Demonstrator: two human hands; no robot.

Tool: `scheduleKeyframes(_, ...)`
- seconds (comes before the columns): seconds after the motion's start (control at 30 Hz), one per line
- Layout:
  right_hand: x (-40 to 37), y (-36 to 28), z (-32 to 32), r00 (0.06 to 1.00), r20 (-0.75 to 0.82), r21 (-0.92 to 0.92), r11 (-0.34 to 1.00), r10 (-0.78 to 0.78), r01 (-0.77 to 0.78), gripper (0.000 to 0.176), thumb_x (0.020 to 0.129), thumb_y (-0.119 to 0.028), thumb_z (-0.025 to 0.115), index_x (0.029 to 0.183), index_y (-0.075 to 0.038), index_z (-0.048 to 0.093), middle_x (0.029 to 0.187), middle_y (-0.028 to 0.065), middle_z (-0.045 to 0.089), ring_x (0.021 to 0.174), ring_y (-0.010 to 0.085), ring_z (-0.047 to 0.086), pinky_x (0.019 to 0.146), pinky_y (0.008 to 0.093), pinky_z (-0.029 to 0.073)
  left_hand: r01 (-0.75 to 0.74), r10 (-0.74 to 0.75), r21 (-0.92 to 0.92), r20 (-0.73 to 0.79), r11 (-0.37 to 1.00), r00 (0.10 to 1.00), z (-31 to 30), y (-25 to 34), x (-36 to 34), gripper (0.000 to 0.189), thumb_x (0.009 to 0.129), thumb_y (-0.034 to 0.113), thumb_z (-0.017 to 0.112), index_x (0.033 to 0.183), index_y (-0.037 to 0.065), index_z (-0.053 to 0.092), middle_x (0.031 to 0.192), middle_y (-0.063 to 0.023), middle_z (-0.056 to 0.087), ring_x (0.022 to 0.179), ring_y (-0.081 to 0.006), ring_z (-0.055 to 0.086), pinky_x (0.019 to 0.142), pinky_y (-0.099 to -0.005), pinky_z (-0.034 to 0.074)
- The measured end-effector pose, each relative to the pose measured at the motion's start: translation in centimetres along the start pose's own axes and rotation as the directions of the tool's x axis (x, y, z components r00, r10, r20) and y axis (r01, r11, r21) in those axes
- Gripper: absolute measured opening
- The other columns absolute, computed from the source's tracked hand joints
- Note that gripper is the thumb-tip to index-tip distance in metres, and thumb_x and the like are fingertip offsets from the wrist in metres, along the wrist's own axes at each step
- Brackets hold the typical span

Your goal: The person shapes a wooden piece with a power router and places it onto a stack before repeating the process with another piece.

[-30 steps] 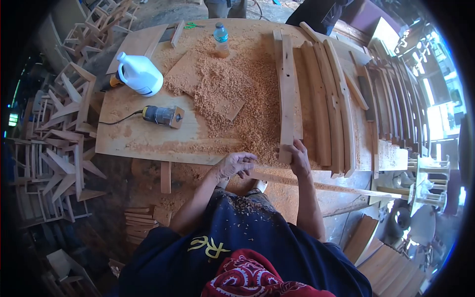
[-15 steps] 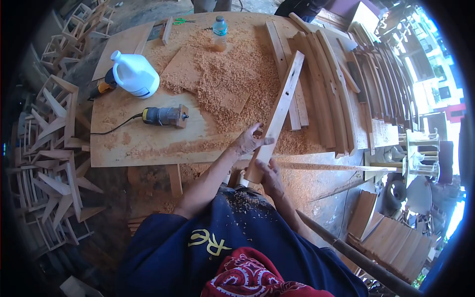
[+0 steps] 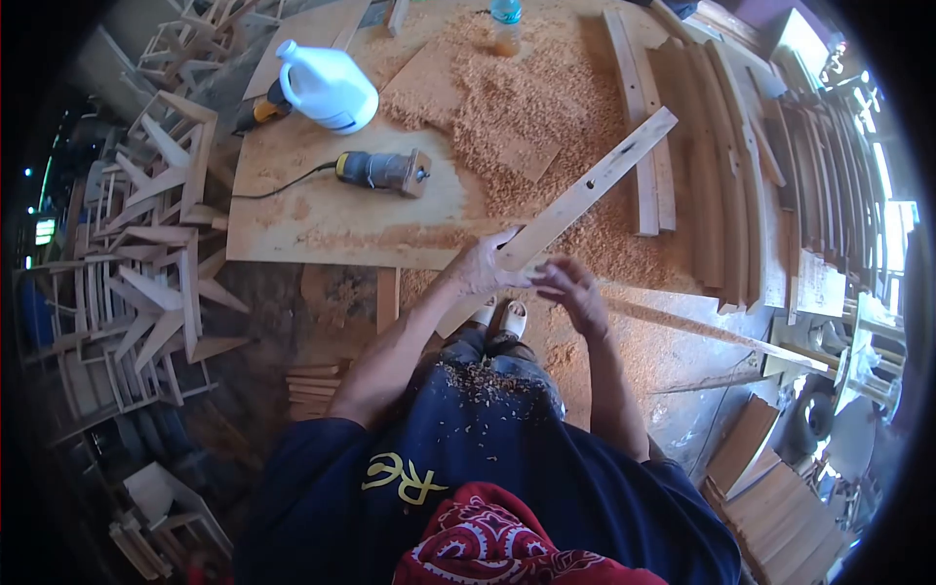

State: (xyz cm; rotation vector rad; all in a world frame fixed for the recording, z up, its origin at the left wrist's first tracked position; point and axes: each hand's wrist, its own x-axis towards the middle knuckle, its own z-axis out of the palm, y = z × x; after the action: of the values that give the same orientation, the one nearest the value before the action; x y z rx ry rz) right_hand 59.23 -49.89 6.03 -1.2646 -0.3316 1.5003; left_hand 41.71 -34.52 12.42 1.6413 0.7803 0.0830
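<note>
A long wooden plank [image 3: 597,185] with dark holes slants up and away from me, its near end reaching back over the table's front edge. My left hand [image 3: 485,267] is wrapped around its lower part, with the thumb along the upper face. Close by on the right, my right hand [image 3: 575,295] has loosely bent fingers spread apart beside the plank and holds nothing. Below the plank lies the wooden worktable [image 3: 283,229], strewn with wood shavings [image 3: 546,107].
On the table are a corded trim router [image 3: 385,173], a white jug [image 3: 330,86], a plastic bottle [image 3: 506,27] and curved wooden pieces [image 3: 717,175]. Wooden frames [image 3: 161,258] crowd the left. A thin wood strip [image 3: 702,333] juts out at right.
My right hand has come off the plank and moved right. The plank has turned, its far end swinging rightward, while my left hand keeps hold. My view has shifted.
</note>
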Motion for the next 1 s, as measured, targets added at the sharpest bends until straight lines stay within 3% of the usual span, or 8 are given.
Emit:
scheduleKeyframes(0.33, 3.7, -1.1, 1.7, 0.944, -0.275, 0.239, 0.938, -0.184, 0.252, 0.038, 0.101, -0.024, 0.061, 0.13, -0.001, 0.049, 0.123, 0.0135, 0.06, 0.104, 0.0244, 0.067, 0.088, 0.0418, 0.057, -0.034, 0.04, 0.131, -0.041, 0.991, 0.998, -5.1, -6.9, -11.0, 0.097, 0.062, 0.038, 0.093, 0.144, 0.004, 0.053, 0.142, -0.0176, 0.058, 0.132, -0.0262, 0.055, 0.112, -0.0364, 0.042)
scheduleKeyframes(0.43, 2.7, -1.3, 6.3, 0.949, -0.207, 0.032, 0.968, -0.238, 0.249, 0.036, 0.106, -0.022, 0.047, 0.135, -0.001, 0.046, 0.127, 0.0181, 0.057, 0.115, 0.0318, 0.064, 0.089, 0.0463, 0.06, -0.009, 0.002, 0.171, 0.042, 0.985, 0.999, -8.3, -7.6, -14.9, 0.096, 0.063, 0.037, 0.091, 0.145, 0.006, 0.052, 0.138, -0.0181, 0.06, 0.127, -0.0295, 0.058, 0.109, -0.0382, 0.044)
scheduleKeyframes(0.7, 2.1, 10.5, 16.3, 0.934, -0.357, 0.254, 0.961, -0.011, 0.109, 0.042, 0.093, -0.028, 0.073, 0.125, -0.007, 0.056, 0.104, 0.0125, 0.067, 0.09, 0.0269, 0.068, 0.075, 0.0393, 0.055, -0.176, 0.203, 0.444, -0.012, 0.878, 0.979, -21.8, -14.9, -23.6, 0.062, 0.066, 0.016, 0.077, 0.126, 0.008, 0.064, 0.121, -0.0148, 0.065, 0.11, -0.034, 0.065, 0.096, -0.0406, 0.053)
scheduleKeyframes(0.73, 1.9, 12.4, 18.2, 0.945, -0.28, -0.15, 0.98, -0.169, 0.131, 0.047, 0.089, -0.024, 0.076, 0.128, -0.006, 0.055, 0.105, 0.0145, 0.067, 0.091, 0.0287, 0.067, 0.078, 0.0398, 0.055, -0.193, 0.231, 0.445, -0.033, 0.874, 0.972, -23.8, -16.4, -24.2, 0.059, 0.067, 0.014, 0.076, 0.125, 0.008, 0.065, 0.12, -0.0139, 0.066, 0.108, -0.0336, 0.066, 0.095, -0.0398, 0.053)
scheduleKeyframes(0.8, 1.4, 16.1, 21.9, 0.878, -0.102, -0.871, 0.469, -0.468, 0.149, 0.061, 0.082, -0.016, 0.082, 0.134, -0.004, 0.053, 0.106, 0.0186, 0.068, 0.093, 0.0322, 0.066, 0.085, 0.0406, 0.054, -0.21, 0.278, 0.493, -0.069, 0.844, 0.958, -27.1, -18.8, -26.2, 0.055, 0.068, 0.012, 0.074, 0.122, 0.008, 0.066, 0.119, -0.0124, 0.065, 0.106, -0.0328, 0.066, 0.092, -0.0396, 0.054)
scheduleKeyframes(0.83, 2.1, 18.1, 23.0, 0.879, -0.101, -0.836, 0.519, -0.466, 0.179, 0.064, 0.084, -0.019, 0.081, 0.138, -0.004, 0.05, 0.104, 0.0158, 0.069, 0.097, 0.0314, 0.066, 0.089, 0.0404, 0.051, -0.22, 0.312, 0.548, -0.081, 0.807, 0.947, -28.8, -19.5, -26.9, 0.052, 0.069, 0.011, 0.073, 0.121, 0.008, 0.066, 0.12, -0.0119, 0.064, 0.106, -0.0324, 0.066, 0.091, -0.0402, 0.055)
scheduleKeyframes(0.9, 4.3, 22.1, 23.7, 0.945, -0.216, -0.214, 0.956, -0.245, 0.199, 0.071, 0.087, -0.024, 0.077, 0.145, -0.003, 0.043, 0.099, 0.0101, 0.071, 0.103, 0.0299, 0.066, 0.097, 0.04, 0.046, -0.201, 0.26, 0.516, -0.044, 0.833, 0.965, -31.5, -19.7, -28.3, 0.052, 0.069, 0.011, 0.072, 0.12, 0.006, 0.066, 0.12, -0.0127, 0.064, 0.106, -0.0331, 0.066, 0.092, -0.0401, 0.054)
scheduleKeyframes(1.0, 5.5, 22.4, 25.3, 0.948, -0.28, -0.023, 0.988, -0.151, 0.151, 0.075, 0.092, -0.034, 0.071, 0.148, 0.001, 0.036, 0.1, 0.0093, 0.071, 0.109, 0.0306, 0.065, 0.102, 0.0416, 0.044, -0.207, 0.246, 0.497, -0.015, 0.843, 0.969, -33.3, -20.8, -28.0, 0.05, 0.069, 0.011, 0.071, 0.118, 0.005, 0.065, 0.119, -0.013, 0.063, 0.105, -0.0333, 0.066, 0.092, -0.0404, 0.055)
